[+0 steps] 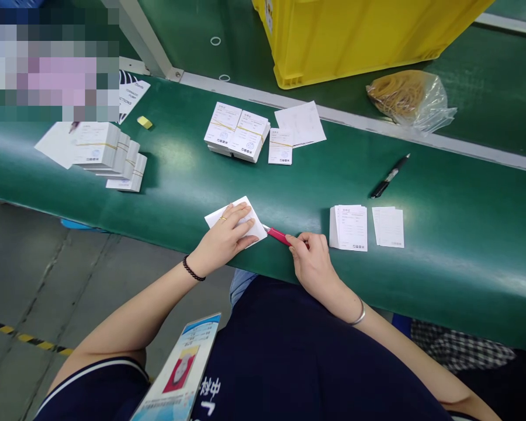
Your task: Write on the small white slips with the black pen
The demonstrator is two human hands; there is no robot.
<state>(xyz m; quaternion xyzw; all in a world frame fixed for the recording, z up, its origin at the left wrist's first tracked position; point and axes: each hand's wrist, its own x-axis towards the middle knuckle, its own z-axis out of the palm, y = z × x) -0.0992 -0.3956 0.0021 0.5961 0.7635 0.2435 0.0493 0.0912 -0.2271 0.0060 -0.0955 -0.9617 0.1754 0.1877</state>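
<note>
My left hand [232,233] lies flat on a folded white paper sheet [211,218] near the bench's front edge, fingers stretched out and pressing it down. My right hand [312,257] is closed round the red handle of a small knife [279,235]. The knife's metal blade reaches to the right edge of the paper, and its tip is hidden there. Right of this hand stands a stack of printed cards [353,229]. A few loose cards [390,227] lie beside that stack.
Banded card bundles [245,131] and a white sheet [309,120] lie toward the back. More bundles [96,146] stand left, near another person. A black pen [390,176], a bag of rubber bands [403,96], a yellow crate [355,41] and a small yellow block [144,122] are around.
</note>
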